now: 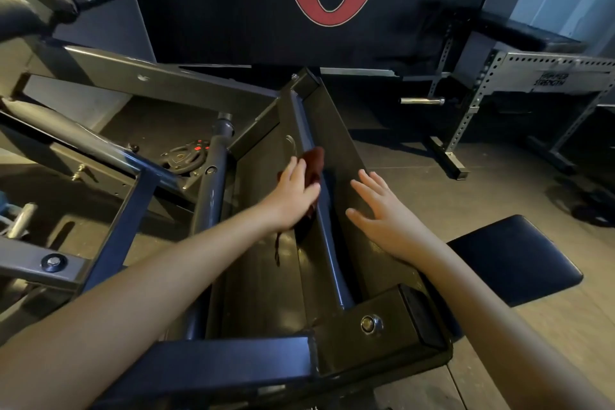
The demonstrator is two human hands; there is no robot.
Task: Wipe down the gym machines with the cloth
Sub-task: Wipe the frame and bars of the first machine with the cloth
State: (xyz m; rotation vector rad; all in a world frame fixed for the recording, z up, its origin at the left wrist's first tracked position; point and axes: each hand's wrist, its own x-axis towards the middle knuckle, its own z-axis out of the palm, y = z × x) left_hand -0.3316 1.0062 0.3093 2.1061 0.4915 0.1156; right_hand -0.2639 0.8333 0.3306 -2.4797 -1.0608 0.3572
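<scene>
Cloth [313,160], dark red, pressed onto machine rail [332,263] under flat left hand [294,191]; right hand [379,211] spread wide, empty, over sloped panel [339,143].

"OLYMPIA", top cut off, across the black wall banner [233,10]; "HAMMER STRENGTH" on the grey perforated rack [519,66]

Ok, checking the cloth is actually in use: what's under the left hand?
A dark red cloth lies under the left hand, against the machine's rail. Its ends show ahead of the hand and below the wrist; the hand covers its middle.
</scene>
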